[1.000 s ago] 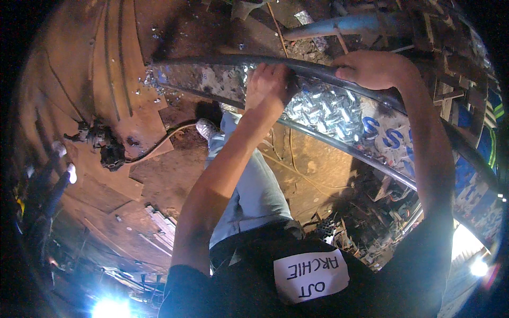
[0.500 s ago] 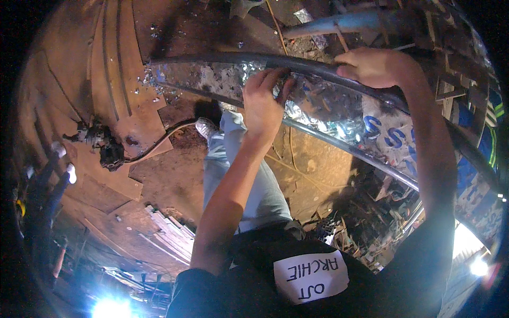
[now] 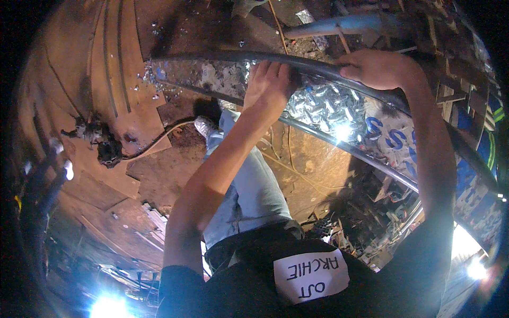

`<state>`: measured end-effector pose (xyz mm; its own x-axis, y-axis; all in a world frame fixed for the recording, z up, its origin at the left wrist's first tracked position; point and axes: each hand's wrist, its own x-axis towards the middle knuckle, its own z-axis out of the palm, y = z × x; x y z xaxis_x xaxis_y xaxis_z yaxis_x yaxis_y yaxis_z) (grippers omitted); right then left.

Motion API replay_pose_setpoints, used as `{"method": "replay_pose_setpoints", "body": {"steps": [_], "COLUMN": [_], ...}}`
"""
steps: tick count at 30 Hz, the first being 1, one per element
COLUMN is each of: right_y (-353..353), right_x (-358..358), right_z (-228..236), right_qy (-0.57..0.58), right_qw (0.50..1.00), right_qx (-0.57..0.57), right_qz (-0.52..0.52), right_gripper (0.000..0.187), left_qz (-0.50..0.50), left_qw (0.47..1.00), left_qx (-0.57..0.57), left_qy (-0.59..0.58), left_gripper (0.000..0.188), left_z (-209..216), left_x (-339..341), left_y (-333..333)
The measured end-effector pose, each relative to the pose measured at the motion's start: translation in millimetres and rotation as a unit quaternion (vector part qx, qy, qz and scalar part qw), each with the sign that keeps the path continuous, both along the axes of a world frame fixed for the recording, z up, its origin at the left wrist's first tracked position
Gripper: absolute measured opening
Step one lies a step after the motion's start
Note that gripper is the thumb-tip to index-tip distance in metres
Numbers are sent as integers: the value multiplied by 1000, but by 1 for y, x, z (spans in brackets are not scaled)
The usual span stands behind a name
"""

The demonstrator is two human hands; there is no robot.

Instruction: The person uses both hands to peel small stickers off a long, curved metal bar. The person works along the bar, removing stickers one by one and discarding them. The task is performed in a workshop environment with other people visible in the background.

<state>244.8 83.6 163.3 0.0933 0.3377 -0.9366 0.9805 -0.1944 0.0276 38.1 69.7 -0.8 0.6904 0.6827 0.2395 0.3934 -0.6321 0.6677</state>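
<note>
A long printed sheet [image 3: 389,127] with large blue markings stretches between a dark pipe [image 3: 313,66] along its far side and a silvery pipe [image 3: 366,155] along its near side. Shiny metal scraps [image 3: 323,106] lie in a heap on the sheet, between my hands. My right hand [image 3: 376,69] is closed round the dark pipe, thumb toward the left. Farther left, my left hand [image 3: 268,87] lies across the sheet with its fingers bent together over the same pipe; their tips are partly hidden.
Brown boards [image 3: 122,69] cover the ground at left, where a dark machine [image 3: 108,148] with a hose sits. Beyond the sheet is a blue tube-like piece [image 3: 339,25]. Broken debris [image 3: 339,238] lies near my right side. A bright lamp [image 3: 108,307] glares at lower left.
My left hand has moved slightly forward to the dark pipe, its fingers drawing together. The scraps beside it show more fully and brightly. My right hand keeps its grip.
</note>
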Motion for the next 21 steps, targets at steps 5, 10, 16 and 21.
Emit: {"method": "replay_pose_setpoints", "body": {"steps": [5,10,16,21], "right_y": [2,0,4,4], "right_x": [1,0,-2,-1], "right_z": [-2,1,0,1], "right_qy": [10,-5,-32,-14], "right_qw": [1000,1000,998,999], "right_qx": [-13,4,-25,-23], "right_qz": [3,2,47,34], "right_gripper": [46,48,50,50], "left_qz": [11,122,184,177], "left_qw": [1000,990,950,954], "left_qx": [-11,-43,-231,-211], "left_qy": [-2,-48,-103,-116], "left_gripper": [22,15,10,11], "left_z": [-7,-15,-14,-1], "left_x": [5,16,3,-5], "left_y": [-4,-13,-21,-21]}}
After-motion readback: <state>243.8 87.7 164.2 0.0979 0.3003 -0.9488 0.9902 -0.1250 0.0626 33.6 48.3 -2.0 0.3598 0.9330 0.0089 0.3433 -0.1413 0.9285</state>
